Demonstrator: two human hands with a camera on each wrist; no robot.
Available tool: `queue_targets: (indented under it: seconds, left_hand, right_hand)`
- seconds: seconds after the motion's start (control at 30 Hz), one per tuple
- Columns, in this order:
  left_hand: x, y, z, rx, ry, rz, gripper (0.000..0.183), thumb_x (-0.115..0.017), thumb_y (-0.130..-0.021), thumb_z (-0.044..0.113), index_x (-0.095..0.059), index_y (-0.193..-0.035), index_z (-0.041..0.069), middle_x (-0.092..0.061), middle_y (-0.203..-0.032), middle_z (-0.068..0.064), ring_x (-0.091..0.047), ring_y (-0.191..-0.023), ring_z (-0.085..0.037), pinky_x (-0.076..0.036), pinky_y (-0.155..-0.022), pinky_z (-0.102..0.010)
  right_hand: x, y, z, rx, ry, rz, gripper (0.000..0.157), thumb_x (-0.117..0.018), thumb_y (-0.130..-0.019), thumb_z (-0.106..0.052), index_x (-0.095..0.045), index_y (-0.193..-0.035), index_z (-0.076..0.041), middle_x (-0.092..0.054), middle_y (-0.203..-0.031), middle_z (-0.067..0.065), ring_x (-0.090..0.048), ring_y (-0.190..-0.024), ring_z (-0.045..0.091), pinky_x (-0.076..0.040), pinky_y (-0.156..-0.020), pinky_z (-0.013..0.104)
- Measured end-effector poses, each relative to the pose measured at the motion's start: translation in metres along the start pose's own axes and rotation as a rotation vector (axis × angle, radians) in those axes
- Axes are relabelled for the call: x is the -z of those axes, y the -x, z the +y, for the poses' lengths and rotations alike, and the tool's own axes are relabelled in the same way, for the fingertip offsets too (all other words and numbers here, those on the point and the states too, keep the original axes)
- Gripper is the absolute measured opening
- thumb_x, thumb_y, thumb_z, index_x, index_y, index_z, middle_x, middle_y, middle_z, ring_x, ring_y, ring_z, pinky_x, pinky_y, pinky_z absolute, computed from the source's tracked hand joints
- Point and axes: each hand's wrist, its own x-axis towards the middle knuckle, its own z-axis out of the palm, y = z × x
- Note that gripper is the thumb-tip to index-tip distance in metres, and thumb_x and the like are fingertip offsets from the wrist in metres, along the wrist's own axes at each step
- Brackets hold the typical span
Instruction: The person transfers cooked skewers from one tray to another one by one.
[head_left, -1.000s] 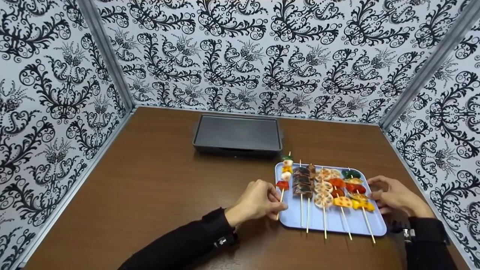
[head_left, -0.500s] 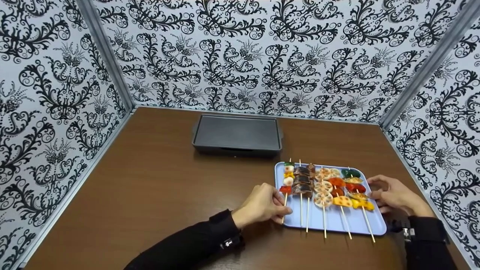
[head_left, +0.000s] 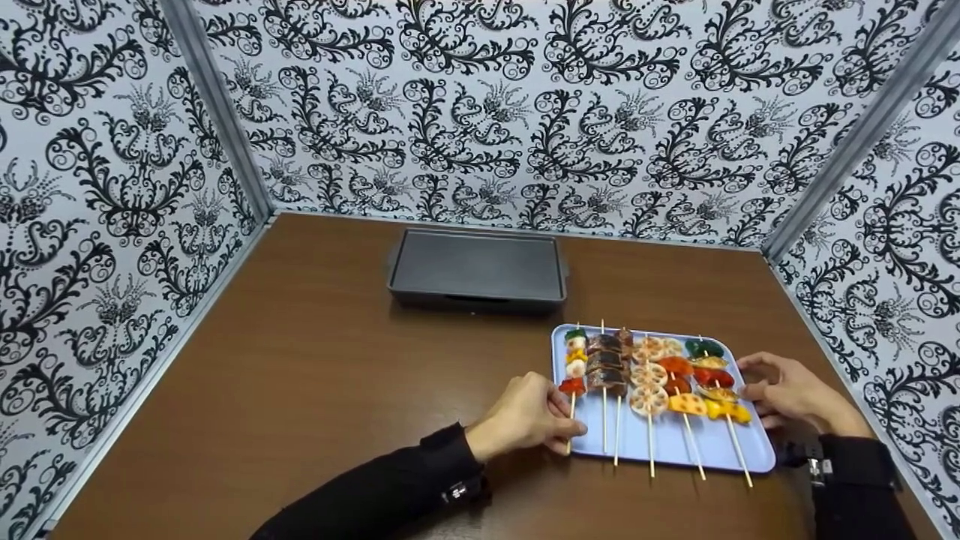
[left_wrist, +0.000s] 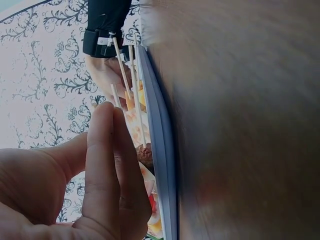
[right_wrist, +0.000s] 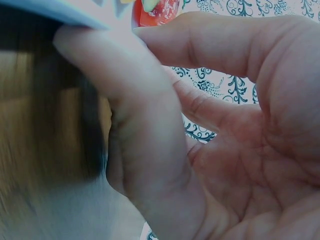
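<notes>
In the head view a pale blue tray (head_left: 634, 442) lies on the table, with several food skewers side by side on it. My left hand (head_left: 529, 416) pinches the bare stick of the leftmost vegetable skewer (head_left: 575, 367), whose red, white, yellow and green pieces lie along the tray's left edge. Beside it are dark meat skewers (head_left: 604, 362), then lotus root slices (head_left: 649, 386). My right hand (head_left: 799, 394) holds the tray's right edge; the right wrist view shows thumb and finger at the rim (right_wrist: 85, 12). The left hand's fingers (left_wrist: 102, 165) hide its stick in the left wrist view.
A dark grey rectangular griddle (head_left: 480, 266) stands farther back on the brown table (head_left: 337, 360), left of the tray. Patterned panels (head_left: 480, 112) wall the table at the back and both sides. The stick ends overhang the tray's front edge.
My left hand has moved slightly right and toward me, lowering the vegetable skewer from above the tray's left rim to lie beside the meat. The right hand and tray have stayed put.
</notes>
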Motion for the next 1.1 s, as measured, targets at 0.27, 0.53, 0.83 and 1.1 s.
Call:
queue_targets:
  seconds: [0.27, 0.53, 0.83, 1.1]
  left_hand:
    - [-0.0025, -0.0019, -0.0007, 0.008, -0.013, 0.001, 0.017, -0.089, -0.075, 0.016, -0.072, -0.074, 0.014, -0.072, -0.061, 0.0, -0.07, -0.048, -0.015, -0.062, -0.053, -0.037]
    - [-0.0027, -0.002, -0.0005, 0.028, -0.054, -0.015, 0.015, -0.088, -0.076, 0.017, -0.073, -0.073, 0.016, -0.072, -0.061, 0.006, -0.07, -0.049, -0.015, -0.061, -0.052, -0.032]
    - [-0.0001, -0.0018, -0.0007, 0.017, -0.077, -0.033, 0.014, -0.087, -0.076, 0.015, -0.074, -0.075, 0.014, -0.072, -0.06, 0.005, -0.07, -0.049, -0.018, -0.061, -0.051, -0.033]
    - [0.0023, 0.0001, -0.0005, -0.027, -0.097, -0.043, 0.012, -0.087, -0.077, 0.013, -0.074, -0.077, 0.012, -0.072, -0.061, 0.002, -0.07, -0.048, -0.018, -0.06, -0.049, -0.032]
  right_hand:
    - [-0.0005, -0.0001, -0.0005, 0.006, -0.021, -0.007, 0.061, -0.066, -0.095, -0.015, -0.034, -0.145, -0.002, -0.066, -0.115, 0.024, -0.074, -0.081, 0.027, -0.064, -0.064, 0.045]
    - [-0.0007, 0.0008, -0.0003, -0.003, -0.032, -0.016, 0.062, -0.066, -0.095, -0.014, -0.033, -0.146, -0.002, -0.069, -0.106, 0.02, -0.074, -0.081, 0.028, -0.064, -0.065, 0.046]
    - [-0.0009, 0.0008, -0.0007, -0.017, -0.028, -0.001, 0.061, -0.065, -0.095, -0.014, -0.035, -0.146, -0.004, -0.069, -0.105, 0.02, -0.074, -0.081, 0.028, -0.064, -0.066, 0.046]
    - [0.0, 0.0005, -0.0003, -0.012, -0.008, -0.001, 0.063, -0.066, -0.094, -0.015, -0.033, -0.147, -0.004, -0.069, -0.104, 0.021, -0.073, -0.081, 0.027, -0.064, -0.066, 0.045]
